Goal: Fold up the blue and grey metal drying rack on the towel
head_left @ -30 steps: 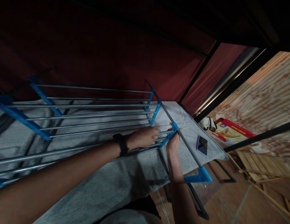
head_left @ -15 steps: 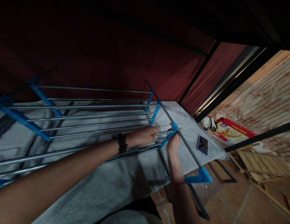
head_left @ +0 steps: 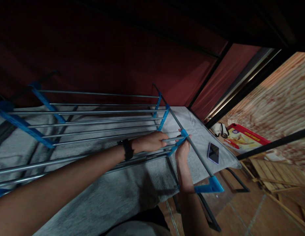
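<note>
A rack of grey metal tubes with blue plastic connectors lies across a grey cloth [head_left: 152,177]. My left hand [head_left: 153,141], with a black watch [head_left: 127,149] on its wrist, is closed around a metal tube [head_left: 172,140] near its right end. That tube end meets a blue connector [head_left: 184,133] on the slanting side pole [head_left: 199,155]. My right hand [head_left: 182,151] grips this connector from below and the right; some of its fingers are hidden behind it. Farther back, several tubes run between blue end pieces [head_left: 164,118]. A blue corner piece [head_left: 212,186] caps the pole's near end.
A phone [head_left: 213,153] lies on the cloth right of the pole. Beyond the cloth's edge are a red and yellow box [head_left: 244,136], a white object with a black strap [head_left: 219,130] and a folded wooden item [head_left: 275,172]. Dark red panels [head_left: 118,65] stand behind.
</note>
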Demonstrator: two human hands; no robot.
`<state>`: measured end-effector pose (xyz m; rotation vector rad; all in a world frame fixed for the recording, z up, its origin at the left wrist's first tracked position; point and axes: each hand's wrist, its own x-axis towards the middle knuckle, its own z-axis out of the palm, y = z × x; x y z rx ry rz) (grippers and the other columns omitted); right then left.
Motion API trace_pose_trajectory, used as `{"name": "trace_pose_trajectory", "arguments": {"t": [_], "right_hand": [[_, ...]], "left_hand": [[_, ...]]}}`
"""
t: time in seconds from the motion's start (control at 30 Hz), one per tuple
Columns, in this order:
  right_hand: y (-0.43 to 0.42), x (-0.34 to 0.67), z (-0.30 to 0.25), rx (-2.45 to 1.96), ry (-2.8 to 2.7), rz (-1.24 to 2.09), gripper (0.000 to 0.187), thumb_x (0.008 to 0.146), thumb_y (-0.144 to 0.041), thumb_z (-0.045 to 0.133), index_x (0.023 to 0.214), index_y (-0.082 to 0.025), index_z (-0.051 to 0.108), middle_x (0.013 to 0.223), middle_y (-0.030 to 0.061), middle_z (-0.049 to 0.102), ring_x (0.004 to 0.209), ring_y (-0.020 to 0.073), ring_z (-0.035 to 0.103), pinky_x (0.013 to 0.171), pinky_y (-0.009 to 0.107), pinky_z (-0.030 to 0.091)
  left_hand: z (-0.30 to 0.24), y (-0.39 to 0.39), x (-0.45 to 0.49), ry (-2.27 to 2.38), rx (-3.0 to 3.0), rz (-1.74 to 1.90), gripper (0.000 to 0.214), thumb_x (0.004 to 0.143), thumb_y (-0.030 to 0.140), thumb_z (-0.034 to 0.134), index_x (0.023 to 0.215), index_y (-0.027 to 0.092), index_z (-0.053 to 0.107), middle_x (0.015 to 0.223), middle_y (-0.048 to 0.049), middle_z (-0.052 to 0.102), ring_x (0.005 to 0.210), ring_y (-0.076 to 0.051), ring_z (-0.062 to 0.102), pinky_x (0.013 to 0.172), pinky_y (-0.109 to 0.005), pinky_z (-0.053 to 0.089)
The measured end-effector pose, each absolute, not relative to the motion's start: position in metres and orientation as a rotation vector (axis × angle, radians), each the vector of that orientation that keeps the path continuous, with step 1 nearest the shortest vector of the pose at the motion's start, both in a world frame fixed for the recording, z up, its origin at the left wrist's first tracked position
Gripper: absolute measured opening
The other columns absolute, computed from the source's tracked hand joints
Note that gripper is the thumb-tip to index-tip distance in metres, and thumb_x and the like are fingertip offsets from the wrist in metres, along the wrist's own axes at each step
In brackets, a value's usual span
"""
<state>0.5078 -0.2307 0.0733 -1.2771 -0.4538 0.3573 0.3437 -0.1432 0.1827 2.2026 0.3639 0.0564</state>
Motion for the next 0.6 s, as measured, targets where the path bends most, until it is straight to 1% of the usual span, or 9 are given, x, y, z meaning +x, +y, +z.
{"name": "trace_pose_trajectory", "arguments": {"t": [0.23, 0.33, 0.47, 0.53, 0.6], "right_hand": [[-0.2311, 0.5059, 0.0755, -1.287, -0.446, 0.372, 0.072, 0.091, -0.083, 0.038, 0.102, -0.019, 0.067, 0.070, -0.0048, 0.051, 0.067, 0.0126, 0.045, 0.069, 0.029, 0.040], [-0.2306, 0.5052, 0.0764, -1.269, -0.439, 0.378, 0.069, 0.092, -0.080, 0.038, 0.101, -0.018, 0.067, 0.070, -0.0046, 0.052, 0.067, 0.0118, 0.045, 0.068, 0.028, 0.040], [-0.2302, 0.5055, 0.0765, -1.226, -0.432, 0.387, 0.067, 0.092, -0.077, 0.042, 0.106, -0.017, 0.069, 0.070, -0.0048, 0.052, 0.064, 0.0112, 0.044, 0.065, 0.027, 0.040], [-0.2311, 0.5062, 0.0757, -1.215, -0.422, 0.383, 0.066, 0.091, -0.077, 0.044, 0.106, -0.018, 0.070, 0.072, -0.0038, 0.055, 0.065, 0.0121, 0.047, 0.063, 0.028, 0.041], [-0.2335, 0.5063, 0.0747, -1.212, -0.405, 0.389, 0.061, 0.092, -0.074, 0.045, 0.101, -0.019, 0.072, 0.073, -0.0020, 0.060, 0.065, 0.0138, 0.051, 0.062, 0.029, 0.043]], "left_hand": [[0.1780, -0.1413, 0.3459, 0.370, 2.178, 0.036, 0.019, 0.088, 0.025, 0.049, 0.083, 0.015, 0.065, 0.077, -0.0016, 0.063, 0.074, -0.017, 0.056, 0.066, -0.024, 0.041], [0.1796, -0.1414, 0.3463, 0.377, 2.177, 0.026, 0.019, 0.087, 0.024, 0.049, 0.083, 0.015, 0.066, 0.078, -0.0017, 0.062, 0.075, -0.017, 0.056, 0.064, -0.023, 0.040], [0.1805, -0.1398, 0.3473, 0.356, 2.222, 0.041, 0.018, 0.088, 0.022, 0.050, 0.082, 0.015, 0.066, 0.077, -0.0017, 0.064, 0.074, -0.016, 0.057, 0.064, -0.023, 0.040], [0.1798, -0.1405, 0.3475, 0.355, 2.274, 0.045, 0.018, 0.089, 0.022, 0.051, 0.083, 0.016, 0.067, 0.078, -0.0023, 0.067, 0.073, -0.017, 0.060, 0.064, -0.024, 0.040], [0.1793, -0.1451, 0.3458, 0.368, 2.350, 0.057, 0.017, 0.090, 0.024, 0.053, 0.087, 0.017, 0.069, 0.082, -0.0038, 0.071, 0.075, -0.018, 0.064, 0.067, -0.025, 0.042]]}}
